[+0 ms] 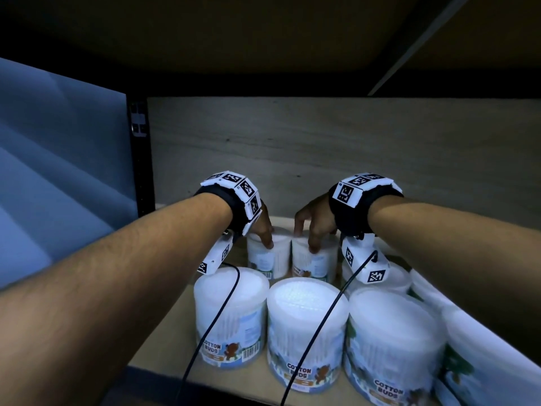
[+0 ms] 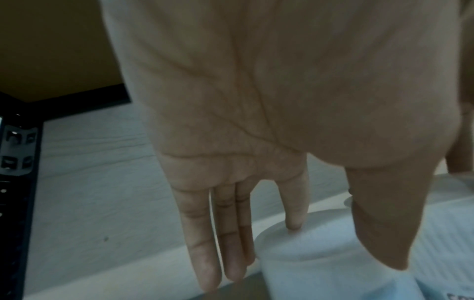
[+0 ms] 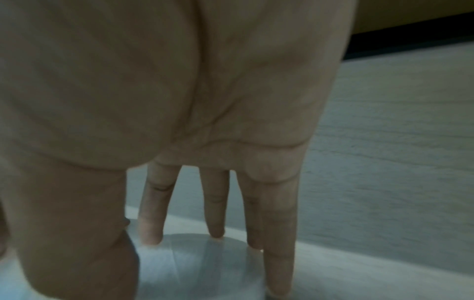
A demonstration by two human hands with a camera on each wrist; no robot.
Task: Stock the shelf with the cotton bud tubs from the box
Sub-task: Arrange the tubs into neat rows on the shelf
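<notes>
Two bare forearms reach into a dim wooden shelf (image 1: 164, 341) with a pale woodgrain back panel (image 1: 322, 148) and a black metal upright (image 1: 140, 159) at the left. The left hand (image 1: 262, 227) grips the top of a round clear plastic cotton bud tub (image 1: 268, 259) at the back, thumb on the near side and fingers (image 2: 207, 253) pressed together down the far side. Just beside it, the right hand (image 1: 314, 222) holds a second matching back-row tub (image 1: 314, 263), its fingers (image 3: 151, 229) spread around the lid rim, thumb opposite. Three more white-lidded tubs labelled "Cotton Buds" (image 1: 306, 332) stand upright in front. Both wrists wear black bands with white coded marker blocks (image 1: 244, 189).
</notes>
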